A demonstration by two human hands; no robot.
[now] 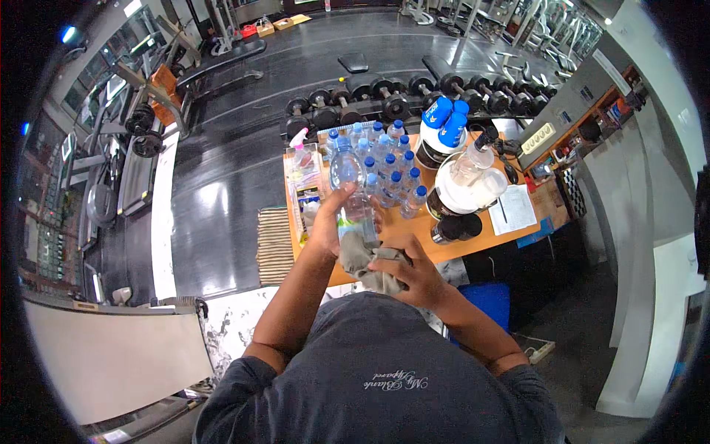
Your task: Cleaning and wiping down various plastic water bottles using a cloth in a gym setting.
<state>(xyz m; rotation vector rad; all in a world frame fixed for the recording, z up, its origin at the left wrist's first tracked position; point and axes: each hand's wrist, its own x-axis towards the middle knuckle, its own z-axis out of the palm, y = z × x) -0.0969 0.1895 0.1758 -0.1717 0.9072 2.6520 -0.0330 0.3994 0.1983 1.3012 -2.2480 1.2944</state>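
Observation:
My left hand [328,222] grips a clear plastic water bottle [347,166] around its middle, over the wooden desk [399,238]. The bottle's blue cap points away from me. In my right hand [410,272] is a bunched grey cloth [373,266], pressed against the bottle's base end. The cloth hides that end of the bottle. Just beyond my hands, several small water bottles with blue caps [390,166] stand grouped on the desk.
White tubs [452,183] stand at the desk's right, with blue shaker bottles [446,121] on the far one. Dark-lidded jars [456,228] and a paper with a pen [513,210] lie nearer. A pink-topped spray bottle [300,147] stands left. Dumbbells [395,102] line a rack beyond.

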